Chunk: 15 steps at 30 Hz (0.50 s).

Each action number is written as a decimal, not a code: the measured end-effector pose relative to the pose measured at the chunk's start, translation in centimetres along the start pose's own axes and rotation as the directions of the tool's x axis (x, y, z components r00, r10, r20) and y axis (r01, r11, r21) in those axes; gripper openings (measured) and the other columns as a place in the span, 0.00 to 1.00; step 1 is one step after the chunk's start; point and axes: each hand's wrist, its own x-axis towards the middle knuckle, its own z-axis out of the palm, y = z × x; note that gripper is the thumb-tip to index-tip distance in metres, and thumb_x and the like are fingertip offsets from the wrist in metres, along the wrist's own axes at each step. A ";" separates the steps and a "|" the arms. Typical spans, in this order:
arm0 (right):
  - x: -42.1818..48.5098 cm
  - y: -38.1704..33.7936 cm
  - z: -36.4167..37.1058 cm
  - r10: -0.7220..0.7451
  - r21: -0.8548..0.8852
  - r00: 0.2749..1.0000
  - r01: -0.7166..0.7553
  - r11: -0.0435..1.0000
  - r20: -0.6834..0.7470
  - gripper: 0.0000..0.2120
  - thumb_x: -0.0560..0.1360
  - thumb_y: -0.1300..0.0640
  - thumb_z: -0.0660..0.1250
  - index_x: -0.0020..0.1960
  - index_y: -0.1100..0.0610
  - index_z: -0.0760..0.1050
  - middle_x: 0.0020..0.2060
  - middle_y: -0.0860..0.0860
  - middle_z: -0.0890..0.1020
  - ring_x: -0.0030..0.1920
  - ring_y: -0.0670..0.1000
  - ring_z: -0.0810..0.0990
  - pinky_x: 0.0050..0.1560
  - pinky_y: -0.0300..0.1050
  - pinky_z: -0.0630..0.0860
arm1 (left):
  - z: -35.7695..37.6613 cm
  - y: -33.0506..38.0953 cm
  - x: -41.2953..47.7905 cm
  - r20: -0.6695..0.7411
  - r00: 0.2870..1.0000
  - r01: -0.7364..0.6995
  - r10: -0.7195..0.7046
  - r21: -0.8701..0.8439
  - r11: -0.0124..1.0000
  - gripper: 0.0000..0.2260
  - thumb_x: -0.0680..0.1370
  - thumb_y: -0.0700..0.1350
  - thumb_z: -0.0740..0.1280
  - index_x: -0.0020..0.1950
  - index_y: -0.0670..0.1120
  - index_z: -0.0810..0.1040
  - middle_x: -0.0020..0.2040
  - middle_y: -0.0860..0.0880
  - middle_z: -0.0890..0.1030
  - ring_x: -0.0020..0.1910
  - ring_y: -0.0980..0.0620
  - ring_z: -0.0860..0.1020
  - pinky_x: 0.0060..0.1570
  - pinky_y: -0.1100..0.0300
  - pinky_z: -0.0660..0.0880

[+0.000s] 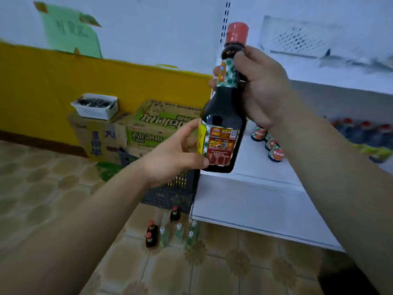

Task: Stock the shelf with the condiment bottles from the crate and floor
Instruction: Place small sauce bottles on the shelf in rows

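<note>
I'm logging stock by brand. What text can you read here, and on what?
Labels on the held bottle: print too small and blurred to read.
Large lettering on the green cardboard box: blurred, not legible.
Writing on the green paper sign: blurred, unreadable.
Caps of the shelved bottles: lettering blurred, unreadable.

Single head-worn wide-angle view. Looks forward and down along both forearms, horizon tilted. Very near: right hand [261,86] grips neck of dark bottle [223,116] just above frame centre, left hand [170,158] holds label below grip. White shelf [255,201] right of and below grip. Crate [170,194] and floor bottles [170,233] farther, below-left of grip. Edges bowed, blurred.
</note>
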 end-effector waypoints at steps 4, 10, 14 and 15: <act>-1.3 -5.1 -3.9 -0.065 -0.066 0.997 0.062 0.996 -0.048 0.06 0.81 0.59 0.57 0.48 0.57 0.72 0.40 0.56 0.76 0.41 0.55 0.76 0.43 0.47 0.74 | 7.0 2.9 2.2 -0.108 0.981 -0.145 0.159 0.130 0.981 0.35 0.65 0.27 0.72 0.63 0.54 0.65 0.48 0.49 0.80 0.41 0.57 0.82 0.39 0.64 0.77; -3.1 -9.4 -10.8 -0.144 -0.301 0.976 0.089 0.950 -0.166 0.04 0.76 0.61 0.67 0.48 0.54 0.74 0.38 0.53 0.76 0.38 0.53 0.77 0.51 0.58 0.79 | 15.1 3.8 4.6 -0.175 0.941 -0.227 0.291 0.314 0.922 0.38 0.57 0.45 0.78 0.57 0.67 0.60 0.57 0.48 0.71 0.48 0.54 0.81 0.48 0.55 0.80; -4.7 -10.7 -13.9 -0.153 -0.137 0.980 0.136 0.981 -0.125 0.03 0.78 0.65 0.63 0.49 0.59 0.72 0.34 0.56 0.75 0.29 0.52 0.78 0.46 0.54 0.80 | 18.1 3.7 5.9 -0.068 0.966 -0.225 0.248 0.243 0.943 0.38 0.61 0.38 0.78 0.56 0.69 0.62 0.60 0.45 0.74 0.51 0.47 0.81 0.46 0.59 0.79; -5.0 -10.8 -14.7 -0.154 -0.130 0.981 0.138 0.982 -0.117 0.03 0.78 0.65 0.63 0.49 0.59 0.72 0.34 0.56 0.75 0.30 0.52 0.78 0.46 0.54 0.80 | 18.6 3.5 6.2 -0.049 0.971 -0.218 0.234 0.220 0.951 0.38 0.61 0.37 0.77 0.56 0.70 0.63 0.59 0.44 0.76 0.51 0.45 0.81 0.47 0.57 0.80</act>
